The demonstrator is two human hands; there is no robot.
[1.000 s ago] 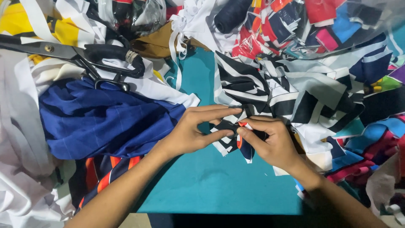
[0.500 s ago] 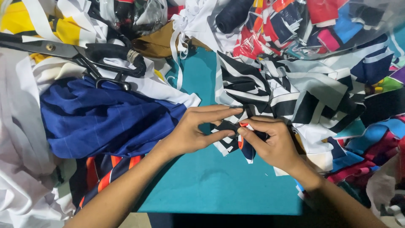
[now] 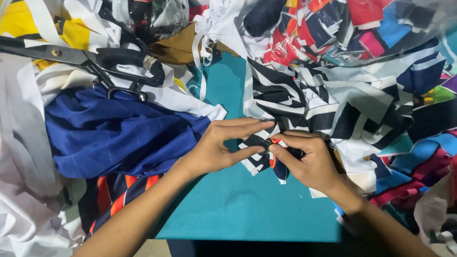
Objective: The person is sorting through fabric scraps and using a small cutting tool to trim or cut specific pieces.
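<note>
Both hands meet over a small folded scrap of fabric (image 3: pixel 263 157), black and white striped with a bit of orange and navy. My left hand (image 3: pixel 223 147) pinches its left side between thumb and fingers. From the right, my right hand (image 3: pixel 309 162) pinches the same scrap, thumb and forefinger closed on its top fold. The scrap lies at the edge of a larger black-and-white striped cloth (image 3: pixel 314 104) on a teal table (image 3: pixel 238 204).
A blue cloth (image 3: pixel 119 133) lies bunched to the left, with large black scissors (image 3: pixel 95 62) above it. White fabric (image 3: pixel 24 157) piles at the far left. Several coloured scraps (image 3: pixel 333 24) fill the back right and the right edge.
The hands stay in the same place; the fingers have shifted slightly on the small scrap, closing the fold tighter.
</note>
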